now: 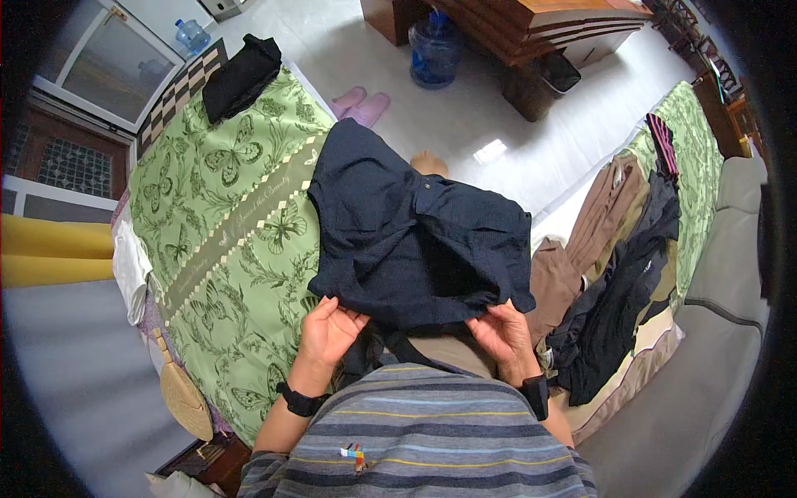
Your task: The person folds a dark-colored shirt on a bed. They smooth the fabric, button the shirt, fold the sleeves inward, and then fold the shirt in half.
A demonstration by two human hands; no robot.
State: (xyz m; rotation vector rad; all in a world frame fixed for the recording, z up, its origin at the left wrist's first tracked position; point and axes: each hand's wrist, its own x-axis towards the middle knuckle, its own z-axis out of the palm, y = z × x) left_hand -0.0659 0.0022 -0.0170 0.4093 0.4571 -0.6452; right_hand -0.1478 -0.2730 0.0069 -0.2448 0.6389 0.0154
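A dark navy garment (373, 236) hangs spread out in front of my body, with a small round fastener showing near its far middle. My left hand (330, 330) pinches its near edge at the left corner. At the right end of that same edge, my right hand (503, 336) grips the fabric between thumb and fingers. The cloth sags in loose folds between the two hands, and its left part overlaps the view of a green butterfly-print bedspread (249, 249). Whether the garment is a top or shorts, I cannot tell.
A folded black cloth (243, 78) lies on the bedspread's far corner. Brown trousers (601, 205) and dark clothes (622, 324) are heaped on the right, beside a grey sofa (703, 373). Pink slippers (367, 109), a blue water jug (436, 53) and a wooden desk (529, 25) stand ahead.
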